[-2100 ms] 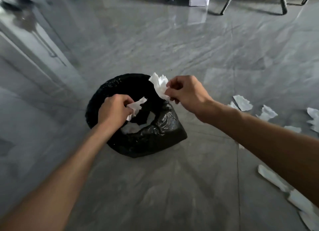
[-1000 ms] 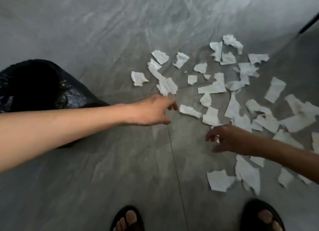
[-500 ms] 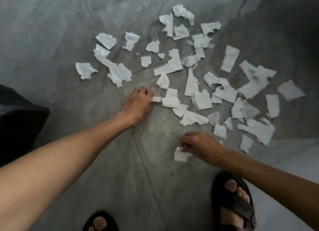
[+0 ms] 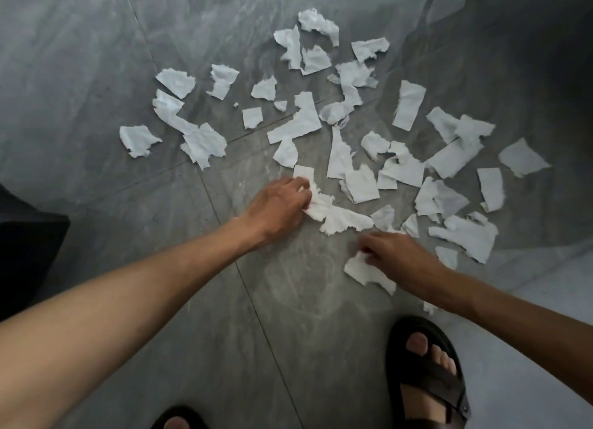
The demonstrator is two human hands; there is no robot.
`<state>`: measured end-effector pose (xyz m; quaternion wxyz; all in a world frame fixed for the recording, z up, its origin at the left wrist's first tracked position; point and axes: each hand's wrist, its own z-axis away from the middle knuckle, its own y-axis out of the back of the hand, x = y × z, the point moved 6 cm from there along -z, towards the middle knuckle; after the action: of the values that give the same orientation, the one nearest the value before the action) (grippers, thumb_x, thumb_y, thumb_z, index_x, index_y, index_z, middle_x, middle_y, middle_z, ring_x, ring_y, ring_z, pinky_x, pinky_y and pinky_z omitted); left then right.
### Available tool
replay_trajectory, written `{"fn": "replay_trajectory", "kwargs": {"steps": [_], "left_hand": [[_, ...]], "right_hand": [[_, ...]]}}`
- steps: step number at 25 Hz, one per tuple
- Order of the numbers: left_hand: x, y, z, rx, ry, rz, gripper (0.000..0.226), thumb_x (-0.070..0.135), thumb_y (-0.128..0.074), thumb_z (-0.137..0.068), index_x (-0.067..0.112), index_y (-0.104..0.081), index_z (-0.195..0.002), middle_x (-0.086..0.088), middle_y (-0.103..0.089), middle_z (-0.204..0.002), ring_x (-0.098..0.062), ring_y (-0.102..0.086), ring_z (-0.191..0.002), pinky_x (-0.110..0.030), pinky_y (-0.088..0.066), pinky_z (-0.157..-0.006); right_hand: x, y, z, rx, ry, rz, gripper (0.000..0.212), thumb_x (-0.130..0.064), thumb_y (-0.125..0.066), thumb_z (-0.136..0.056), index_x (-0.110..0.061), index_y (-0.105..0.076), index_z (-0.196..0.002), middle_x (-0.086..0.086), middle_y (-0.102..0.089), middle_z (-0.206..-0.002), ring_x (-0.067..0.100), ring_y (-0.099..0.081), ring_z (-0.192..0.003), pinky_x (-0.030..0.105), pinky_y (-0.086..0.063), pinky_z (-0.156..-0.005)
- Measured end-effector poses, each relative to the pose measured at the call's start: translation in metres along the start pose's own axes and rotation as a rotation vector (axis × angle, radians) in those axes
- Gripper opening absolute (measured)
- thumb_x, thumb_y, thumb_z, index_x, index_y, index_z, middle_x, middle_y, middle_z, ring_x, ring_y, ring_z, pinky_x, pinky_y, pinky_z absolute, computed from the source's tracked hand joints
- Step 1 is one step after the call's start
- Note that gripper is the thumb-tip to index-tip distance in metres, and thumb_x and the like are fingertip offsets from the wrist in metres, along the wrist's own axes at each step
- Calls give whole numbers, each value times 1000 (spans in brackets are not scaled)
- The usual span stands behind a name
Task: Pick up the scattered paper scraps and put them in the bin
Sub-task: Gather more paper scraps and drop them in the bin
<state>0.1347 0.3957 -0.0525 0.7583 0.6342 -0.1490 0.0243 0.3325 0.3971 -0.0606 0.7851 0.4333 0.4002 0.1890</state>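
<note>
Several torn white paper scraps (image 4: 346,127) lie scattered over the grey tiled floor ahead of me. My left hand (image 4: 277,205) rests low on the floor, fingers closed on the edge of a crumpled white scrap (image 4: 340,218). My right hand (image 4: 398,258) pinches another white scrap (image 4: 367,273) close to my right foot. The black bin bag (image 4: 29,249) shows only as a dark shape at the left edge.
My feet in dark sandals stand at the bottom, the right one (image 4: 426,374) just below my right hand, the left one (image 4: 178,420) at the frame's lower edge. A tile joint (image 4: 224,229) runs diagonally between my hands. A lighter floor strip (image 4: 552,294) lies at right.
Both hands left the bin, empty, and reached down to the scraps on the right. My left hand has closed on a scrap; my right hand still holds its piece near my foot.
</note>
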Motion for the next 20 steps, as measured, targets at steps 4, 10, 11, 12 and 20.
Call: {"fn": "replay_trajectory", "kwargs": {"steps": [4,10,11,12,20], "left_hand": [[-14,-11,2,-26,105,22,9,8,-53,-85,10,-59,-92,-13,-61,-96,-33,-57,-92,-41,-47,-65],[-28,24,24,45,150,211,10,10,-59,-82,13,-61,-92,-6,-66,-86,-30,-61,-78,-37,-48,-65],[-28,36,26,39,148,244,13,10,-61,-83,13,-61,-95,-4,-65,-84,-27,-60,-77,-36,-47,-66],[-28,46,27,15,145,261,17,10,-63,-83,13,-60,-100,-2,-64,-83,-24,-59,-76,-35,-47,-68],[-59,156,61,17,184,220,7,10,-68,-79,15,-68,-85,13,-59,-70,2,-56,-68,-10,-35,-56]], "right_hand": [[-7,15,-20,86,-44,-102,32,-5,-63,-82,-13,-60,-112,9,-68,-106,27,-64,-96,33,-48,-77],[-1,4,-50,22,-237,-86,41,-6,-56,-86,-13,-48,-125,17,-64,-111,36,-61,-101,42,-50,-81],[0,2,-52,34,-252,-64,34,-5,-55,-85,-12,-52,-118,16,-65,-108,35,-61,-97,42,-50,-79],[-1,3,-53,46,-250,-39,28,-2,-54,-84,-11,-56,-110,14,-65,-103,34,-62,-93,43,-51,-76],[-74,44,-80,103,-261,-522,17,-16,-68,-83,-26,-63,-70,-11,-60,-64,0,-53,-58,18,-40,-54]]}}
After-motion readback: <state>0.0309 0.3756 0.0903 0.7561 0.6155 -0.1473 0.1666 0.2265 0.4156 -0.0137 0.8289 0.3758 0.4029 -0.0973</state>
